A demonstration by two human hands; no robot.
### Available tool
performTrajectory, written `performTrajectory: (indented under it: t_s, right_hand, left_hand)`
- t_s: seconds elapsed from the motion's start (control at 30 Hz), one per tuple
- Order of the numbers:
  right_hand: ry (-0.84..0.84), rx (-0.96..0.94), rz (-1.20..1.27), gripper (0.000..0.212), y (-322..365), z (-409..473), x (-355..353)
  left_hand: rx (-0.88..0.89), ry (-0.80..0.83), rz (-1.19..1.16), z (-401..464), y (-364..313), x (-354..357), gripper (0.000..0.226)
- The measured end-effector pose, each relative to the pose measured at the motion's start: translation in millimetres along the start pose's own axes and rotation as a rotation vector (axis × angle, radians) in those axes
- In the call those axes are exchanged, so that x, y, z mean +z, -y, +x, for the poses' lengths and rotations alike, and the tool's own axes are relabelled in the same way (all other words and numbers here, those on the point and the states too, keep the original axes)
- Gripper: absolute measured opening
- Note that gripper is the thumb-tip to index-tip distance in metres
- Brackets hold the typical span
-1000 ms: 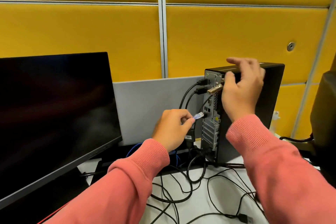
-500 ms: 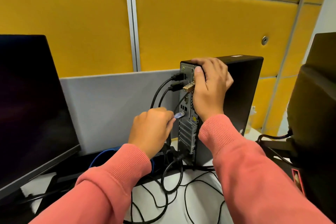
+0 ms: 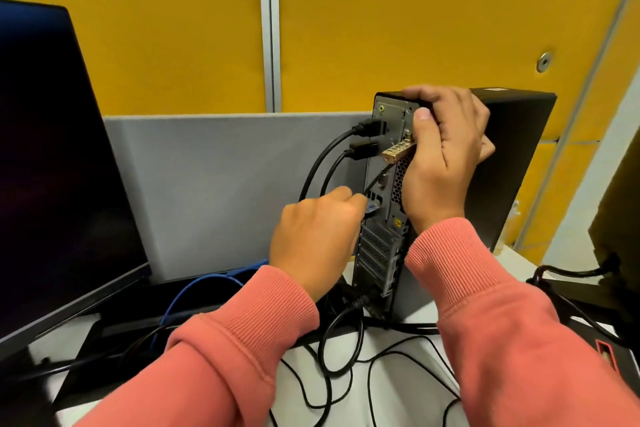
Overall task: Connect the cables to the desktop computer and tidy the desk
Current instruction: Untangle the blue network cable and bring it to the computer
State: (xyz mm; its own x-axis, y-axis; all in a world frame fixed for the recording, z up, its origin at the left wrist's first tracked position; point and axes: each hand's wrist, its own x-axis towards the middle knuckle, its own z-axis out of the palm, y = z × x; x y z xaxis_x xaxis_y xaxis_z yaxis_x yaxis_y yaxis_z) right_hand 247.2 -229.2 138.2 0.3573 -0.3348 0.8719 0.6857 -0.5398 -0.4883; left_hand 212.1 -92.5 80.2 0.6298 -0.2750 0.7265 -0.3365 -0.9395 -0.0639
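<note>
Left hand (image 3: 313,239) at centre frame, fingers curled, pinching a small blue-tipped plug (image 3: 371,209) against the port panel on the back of the desktop computer (image 3: 512,163); whether seated in a port or only at its mouth, cannot tell. Right hand (image 3: 446,156) just right of it and higher, fingers wrapped over the top rear corner of the black tower, thumb pressed down the edge of the back panel beside a gold-coloured lock (image 3: 396,152) sticking out leftward. Salmon-pink sleeves (image 3: 242,357) running in from the bottom edge. At far left, a dark monitor (image 3: 52,166) filling the frame's left side, screen blank, with a black stand base below. Blue cable (image 3: 194,291) looping at lower centre-left, behind the left wrist, in front of a grey divider panel (image 3: 225,191). Two black cables (image 3: 322,166) arching from the upper ports of the tower down behind the left hand, both plugs seated. More thin black cables (image 3: 341,350) tangled on the white desk (image 3: 398,388) at bottom centre. Tower upright at centre-right, rear panel facing left. Yellow padded wall panels (image 3: 381,28) across the top. At far right edge, a dark chair (image 3: 620,218), partly cut off.
</note>
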Motion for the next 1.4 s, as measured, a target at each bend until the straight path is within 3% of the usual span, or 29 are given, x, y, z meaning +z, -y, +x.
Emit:
performTrajectory:
  t_s: [0.23, 0.43, 0.63, 0.9, 1.4]
  right_hand:
    - [0.0, -0.003, 0.015, 0.029, -2, 0, 0]
    - [-0.004, 0.003, 0.022, 0.029, -2, -1, 0]
    - [-0.007, 0.006, 0.03, 0.028, -1, -1, 1]
    - [-0.009, 0.013, 0.044, 0.028, 0, -1, 0]
    - [-0.002, 0.015, 0.047, 0.028, 0, 0, 0]
  left_hand:
    - [-0.012, -0.079, -0.026, 3, -2, 4, 0.027]
    - [0.106, -0.099, -0.057, 3, 3, 8, 0.031]
    - [0.112, -0.138, -0.149, 2, 9, 13, 0.013]
    - [0.185, -0.166, -0.17, 0, 16, 15, 0.014]
    - [0.137, -0.14, -0.115, 2, 15, 9, 0.011]
